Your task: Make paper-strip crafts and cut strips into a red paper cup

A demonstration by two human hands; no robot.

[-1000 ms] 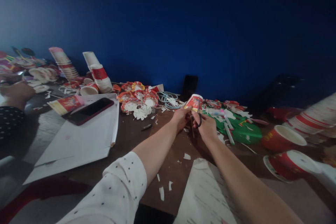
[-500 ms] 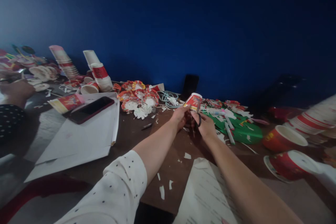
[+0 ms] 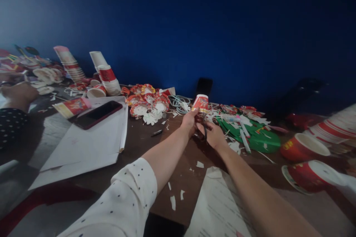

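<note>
Pinched in my left hand is a red paper cup with a printed pattern, its narrower end upward. My right hand grips a pair of scissors by dark handles, just below the cup on its right side. The blades are hard to make out against the cup's lower edge. Behind the cup a dark phone leans near the blue wall. Cut cups shaped like flowers lie in a heap to the left of my hands.
A dark phone rests on white sheets at left, beside stacked cups. Green sheet with markers lies at right. More cups stand farther right. Another person's hand is at far left; paper scraps litter the table.
The cup has turned more upright and moved slightly left and up. My right hand and the scissors have shifted left and down, beneath the cup.
</note>
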